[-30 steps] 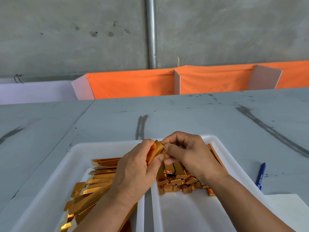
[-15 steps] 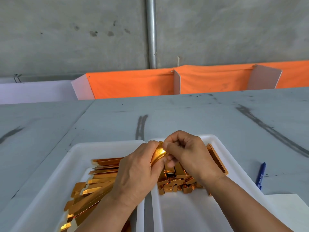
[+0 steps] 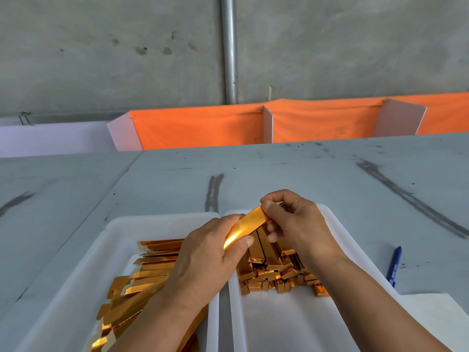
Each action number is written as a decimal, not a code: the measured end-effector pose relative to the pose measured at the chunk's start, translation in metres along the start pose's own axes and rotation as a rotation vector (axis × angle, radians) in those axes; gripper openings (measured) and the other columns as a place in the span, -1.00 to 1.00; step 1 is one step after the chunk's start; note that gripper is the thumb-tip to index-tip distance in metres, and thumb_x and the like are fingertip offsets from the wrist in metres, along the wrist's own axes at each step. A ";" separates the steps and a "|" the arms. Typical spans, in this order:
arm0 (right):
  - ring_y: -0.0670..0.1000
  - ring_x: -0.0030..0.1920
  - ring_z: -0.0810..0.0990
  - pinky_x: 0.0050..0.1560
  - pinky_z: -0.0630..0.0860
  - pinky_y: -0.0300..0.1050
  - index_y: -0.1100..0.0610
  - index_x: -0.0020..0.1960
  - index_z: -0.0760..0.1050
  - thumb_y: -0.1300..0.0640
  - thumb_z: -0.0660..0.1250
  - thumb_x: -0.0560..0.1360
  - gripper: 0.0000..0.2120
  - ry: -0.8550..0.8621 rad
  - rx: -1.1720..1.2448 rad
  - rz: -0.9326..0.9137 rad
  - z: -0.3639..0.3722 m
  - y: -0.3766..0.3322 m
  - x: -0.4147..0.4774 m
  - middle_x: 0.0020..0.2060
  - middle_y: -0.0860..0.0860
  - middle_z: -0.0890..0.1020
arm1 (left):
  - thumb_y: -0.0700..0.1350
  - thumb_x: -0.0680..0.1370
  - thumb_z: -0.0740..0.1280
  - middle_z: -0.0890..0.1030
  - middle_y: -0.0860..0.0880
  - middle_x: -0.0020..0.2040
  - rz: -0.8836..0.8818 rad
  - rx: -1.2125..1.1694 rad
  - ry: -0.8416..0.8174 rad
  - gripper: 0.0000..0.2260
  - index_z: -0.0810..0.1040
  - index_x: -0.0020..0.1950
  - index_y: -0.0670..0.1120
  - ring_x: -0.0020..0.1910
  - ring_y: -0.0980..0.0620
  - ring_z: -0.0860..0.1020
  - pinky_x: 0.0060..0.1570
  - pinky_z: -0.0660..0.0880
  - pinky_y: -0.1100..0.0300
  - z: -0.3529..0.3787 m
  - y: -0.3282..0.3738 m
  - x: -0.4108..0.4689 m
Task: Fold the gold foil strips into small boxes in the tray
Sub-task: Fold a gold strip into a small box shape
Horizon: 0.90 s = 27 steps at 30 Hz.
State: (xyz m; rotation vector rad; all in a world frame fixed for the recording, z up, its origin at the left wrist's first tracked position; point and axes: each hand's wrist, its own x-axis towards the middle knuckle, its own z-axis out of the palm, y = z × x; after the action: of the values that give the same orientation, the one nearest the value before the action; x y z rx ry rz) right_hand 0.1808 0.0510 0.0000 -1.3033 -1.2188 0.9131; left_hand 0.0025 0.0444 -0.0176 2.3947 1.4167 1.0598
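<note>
A gold foil strip [image 3: 245,226] stretches slantwise between both hands above the gap between two white trays. My left hand [image 3: 203,260] pinches its lower left end with thumb and fingers. My right hand [image 3: 294,222] pinches its upper right end, fingers curled. The left tray [image 3: 76,280] holds a heap of flat gold strips [image 3: 142,275], partly hidden by my left forearm. The right tray [image 3: 350,252] holds a pile of folded gold boxes [image 3: 274,273] at its far end.
A blue pen [image 3: 394,266] lies on the grey table to the right of the right tray, beside a white sheet [image 3: 436,318]. Orange cloth panels [image 3: 203,128] stand along the table's far edge before a concrete wall with a metal pipe [image 3: 229,47].
The strip, bunched between close fingertips before, is now drawn out longer. My right hand has moved up and to the right, away from my left hand.
</note>
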 end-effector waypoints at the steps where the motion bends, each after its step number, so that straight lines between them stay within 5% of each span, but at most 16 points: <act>1: -0.04 -0.43 0.60 -0.10 0.62 0.14 -0.02 -0.09 0.63 0.08 0.34 0.59 -0.88 -0.004 -0.011 0.007 0.000 0.000 0.000 -0.43 -0.01 0.59 | 0.23 0.53 0.20 0.51 0.21 -0.03 0.014 0.011 -0.001 -0.59 0.42 0.35 0.15 -0.10 0.22 0.51 -0.15 0.50 0.34 0.000 0.000 0.000; 5: -0.04 -0.41 0.61 -0.21 0.61 -0.11 -0.03 -0.01 0.63 0.04 0.36 0.57 -0.93 0.008 0.093 0.018 0.001 -0.002 0.000 -0.37 0.03 0.62 | 0.22 0.53 0.18 0.52 0.18 -0.01 0.021 0.000 0.028 -0.59 0.42 0.35 0.13 -0.09 0.20 0.51 -0.19 0.41 0.43 0.001 -0.003 0.001; 8: 0.01 -0.30 0.66 -0.13 0.62 -0.11 -0.05 0.16 0.55 -0.01 0.43 0.52 -0.76 -0.100 0.136 0.107 0.001 -0.001 0.001 -0.23 0.07 0.67 | 0.24 0.51 0.17 0.51 0.19 -0.03 -0.017 -0.032 0.054 -0.57 0.43 0.33 0.12 -0.09 0.18 0.50 -0.24 0.36 0.45 0.003 -0.003 0.002; 11: 0.01 -0.20 0.69 -0.12 0.63 -0.14 0.02 0.17 0.57 0.19 0.38 0.56 -0.80 -0.166 0.159 0.100 0.004 -0.002 0.000 -0.20 0.04 0.68 | 0.34 0.46 0.16 0.47 0.27 0.01 -0.016 -0.098 0.001 -0.49 0.33 0.39 0.23 -0.06 0.29 0.50 -0.24 0.42 0.47 -0.001 -0.002 0.002; 13: 0.06 -0.20 0.67 -0.09 0.64 -0.05 -0.02 0.16 0.60 0.25 0.29 0.57 -0.74 -0.019 0.191 0.074 -0.003 -0.005 0.003 -0.19 0.02 0.65 | 0.42 0.42 0.09 0.43 0.30 0.06 -0.079 -0.164 0.000 -0.44 0.22 0.40 0.33 -0.04 0.38 0.48 -0.31 0.44 0.49 -0.008 -0.005 0.004; 16: -0.04 -0.41 0.50 -0.40 0.47 -0.15 -0.11 0.27 0.54 0.20 0.20 0.54 -0.62 0.242 0.013 0.065 -0.023 -0.007 0.011 -0.29 -0.03 0.53 | 0.29 0.53 0.10 0.42 0.20 0.18 -0.264 -0.058 0.015 -0.58 0.28 0.38 0.25 -0.01 0.28 0.50 -0.19 0.43 0.45 -0.018 -0.023 0.008; 19: -0.04 -0.30 0.52 -0.32 0.44 -0.13 -0.05 0.45 0.36 0.16 0.17 0.59 -0.57 0.297 -0.256 0.049 -0.033 -0.002 0.016 -0.15 -0.02 0.57 | 0.15 0.59 0.15 0.35 0.05 0.26 -0.491 0.169 -0.200 -0.65 0.35 0.37 0.14 0.04 0.10 0.44 0.02 0.44 0.19 -0.025 -0.040 0.007; 22: -0.04 -0.13 0.54 -0.23 0.43 -0.21 0.01 0.48 0.37 0.11 0.17 0.64 -0.60 0.258 -0.519 0.025 -0.031 0.004 0.018 0.21 0.05 0.59 | 0.21 0.52 0.23 0.34 0.10 0.10 -0.564 0.249 -0.462 -0.62 0.37 0.30 0.16 -0.02 0.12 0.42 -0.14 0.41 0.23 -0.032 -0.046 0.002; 27: 0.00 0.14 0.52 0.05 0.42 -0.17 -0.02 0.55 0.26 0.07 0.22 0.64 -0.52 0.178 -0.676 0.046 -0.026 0.008 0.019 0.34 -0.01 0.54 | 0.13 0.42 0.37 0.50 0.14 -0.03 -0.591 0.328 -0.664 -0.67 0.47 0.15 0.12 -0.08 0.16 0.50 -0.07 0.51 0.26 -0.035 -0.045 -0.002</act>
State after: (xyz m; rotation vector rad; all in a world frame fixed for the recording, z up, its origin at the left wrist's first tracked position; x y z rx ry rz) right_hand 0.2109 0.0648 -0.0024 -1.9024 -1.4149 0.4002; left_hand -0.0525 0.0594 -0.0140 1.9710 1.9012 -0.1086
